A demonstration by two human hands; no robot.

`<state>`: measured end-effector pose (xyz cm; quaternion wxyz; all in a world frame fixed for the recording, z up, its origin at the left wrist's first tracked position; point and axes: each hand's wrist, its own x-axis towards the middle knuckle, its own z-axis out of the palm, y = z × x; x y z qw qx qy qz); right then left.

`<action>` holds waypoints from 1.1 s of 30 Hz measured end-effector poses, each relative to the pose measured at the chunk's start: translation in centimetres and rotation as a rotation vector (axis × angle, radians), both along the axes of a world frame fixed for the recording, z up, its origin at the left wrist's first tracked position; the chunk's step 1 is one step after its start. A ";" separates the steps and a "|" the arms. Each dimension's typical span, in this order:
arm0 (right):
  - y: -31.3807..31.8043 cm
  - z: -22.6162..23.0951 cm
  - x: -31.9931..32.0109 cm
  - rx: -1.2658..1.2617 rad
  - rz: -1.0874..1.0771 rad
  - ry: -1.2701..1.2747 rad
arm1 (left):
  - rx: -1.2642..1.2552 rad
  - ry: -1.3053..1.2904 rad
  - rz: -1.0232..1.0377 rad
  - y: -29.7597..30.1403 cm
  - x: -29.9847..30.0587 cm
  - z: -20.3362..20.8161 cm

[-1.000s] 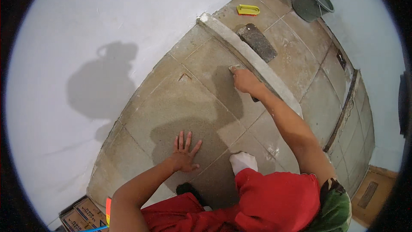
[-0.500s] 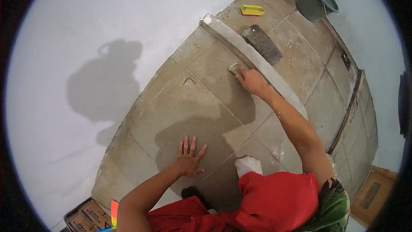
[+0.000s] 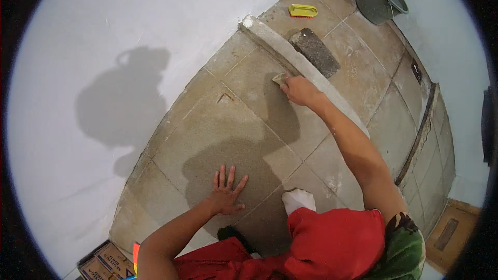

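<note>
My right hand [image 3: 302,91] reaches out over the beige tiled floor [image 3: 249,116], beside a low raised ledge [image 3: 290,54]. Its fingers are closed on a small pale flat piece [image 3: 279,78], held low against a tile; the exact kind is unclear. Closer to me, my left hand [image 3: 225,197] rests flat on the tiles with its fingers spread, holding nothing. Beyond the ledge lies a rough dark grey block [image 3: 315,52]. Farther off, a yellow scrubbing brush [image 3: 303,10] with red bristles sits on the floor.
A grey bucket [image 3: 381,2] stands in the far right corner. White wall [image 3: 62,72] borders the floor on the left. Cardboard boxes [image 3: 106,264] are at the lower left and another brown box [image 3: 451,236] at the lower right. A second ledge [image 3: 420,135] runs along the right.
My right hand has shifted slightly away and to the left with the pale piece, and its fingers look more curled. My left hand stays planted on the tiles.
</note>
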<state>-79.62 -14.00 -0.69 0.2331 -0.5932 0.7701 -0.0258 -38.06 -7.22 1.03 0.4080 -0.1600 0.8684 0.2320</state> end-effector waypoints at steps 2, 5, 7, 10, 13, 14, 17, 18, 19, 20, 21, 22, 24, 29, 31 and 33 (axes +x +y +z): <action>0.3 0.0 0.4 -0.014 0.000 0.043 | 0.000 -0.009 0.007 0.1 0.0 0.1; 0.2 0.2 0.4 -0.051 0.017 0.032 | -0.001 0.019 -0.017 0.1 0.4 -0.6; 0.1 0.3 0.4 -0.050 0.025 0.047 | 0.003 0.023 -0.011 0.2 0.5 -0.7; -0.1 0.4 0.0 -0.051 0.052 0.042 | 0.018 -0.013 0.002 -0.2 -0.4 0.7; 0.3 -0.3 -0.2 -0.088 0.069 0.017 | 0.031 -0.030 0.015 -0.2 -0.3 0.8; 0.3 -0.2 -0.1 -0.121 0.062 0.015 | 0.035 -0.005 0.015 -0.2 -0.1 0.6; 0.1 0.0 0.2 -0.117 0.053 0.033 | 0.001 0.033 -0.006 0.0 0.5 -0.3; 0.0 0.0 0.1 -0.114 0.054 0.035 | 0.004 0.036 -0.006 0.0 0.3 -0.3; -0.1 0.0 -0.1 -0.073 0.077 0.050 | 0.013 0.021 0.002 0.0 0.1 -0.2; -0.2 0.2 -0.2 -0.038 0.099 0.062 | 0.017 0.003 0.009 -0.1 -0.1 0.2; -0.2 0.1 -0.1 -0.040 0.099 0.062 | 0.015 0.003 0.009 0.0 0.1 0.0; -0.2 0.1 0.2 -0.082 0.058 0.062 | 0.007 0.030 0.006 0.1 0.4 -0.6; -0.3 0.4 0.6 -0.126 0.021 0.059 | -0.003 0.054 0.008 0.2 0.6 -0.8; -0.4 1.0 0.7 -0.049 -0.007 0.064 | 0.021 -0.049 0.008 -0.2 -0.4 0.8; -0.2 1.1 0.6 -0.039 0.022 0.081 | 0.022 -0.059 0.001 -0.2 -0.7 1.0; -0.2 0.9 0.5 -0.030 0.048 0.099 | 0.021 -0.068 -0.010 -0.3 -0.7 1.0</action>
